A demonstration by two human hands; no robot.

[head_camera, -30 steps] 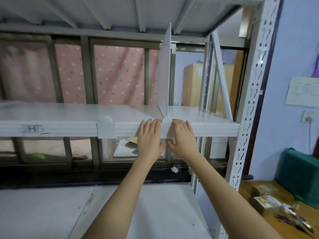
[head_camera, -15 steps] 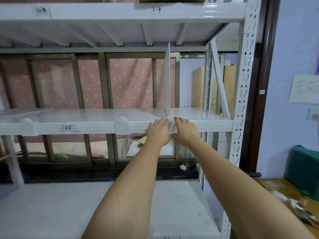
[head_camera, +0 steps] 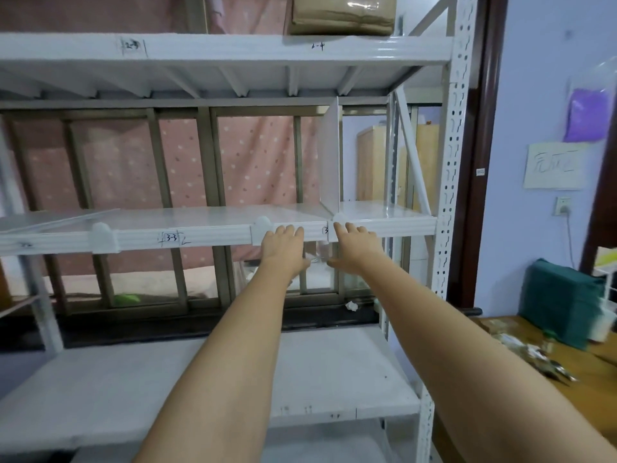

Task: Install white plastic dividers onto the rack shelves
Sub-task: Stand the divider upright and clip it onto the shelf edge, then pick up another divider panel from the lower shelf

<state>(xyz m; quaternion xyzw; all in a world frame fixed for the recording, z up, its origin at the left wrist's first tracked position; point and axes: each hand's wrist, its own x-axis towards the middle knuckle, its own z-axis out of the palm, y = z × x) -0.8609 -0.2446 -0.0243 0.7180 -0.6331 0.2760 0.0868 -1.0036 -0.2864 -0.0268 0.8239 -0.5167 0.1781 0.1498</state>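
White translucent plastic divider panel [head_camera: 330, 155] stands upright on the white metal middle shelf [head_camera: 200, 233], at two o'clock; left hand [head_camera: 283, 250] and right hand [head_camera: 355, 247] flank its foot, both grips open, fingers flat on the lip to steady it

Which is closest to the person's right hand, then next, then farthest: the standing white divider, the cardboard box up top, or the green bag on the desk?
From the right hand:
1. White divider, standing on the shelf just above the fingertips.
2. Cardboard box, on the top shelf, high above.
3. Green bag, on the wooden desk, far right.
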